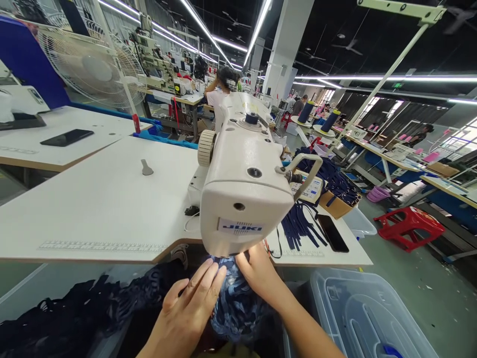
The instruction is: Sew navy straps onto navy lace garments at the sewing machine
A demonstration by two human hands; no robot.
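Observation:
A white Juki sewing machine (246, 174) stands on the white table (100, 199), its head end facing me. Under that head lies dark blue lace fabric (234, 308), lit by the machine's lamp. My left hand (190, 308) rests on the fabric with fingers stretched flat and together, tips pointing at the needle area. My right hand (259, 273) lies on the fabric just right of the needle area, its fingertips tucked under the machine head and partly hidden. More of the dark fabric (74, 313) spills down to the left below the table edge.
Dark blue strips (298, 223) and a black phone (333, 232) lie right of the machine, by a cardboard box (337, 204). A clear plastic bin (365, 313) sits at lower right, a red stool (410, 226) beyond. Another phone (67, 137) and a fan (93, 64) are left; a person (223, 89) works behind.

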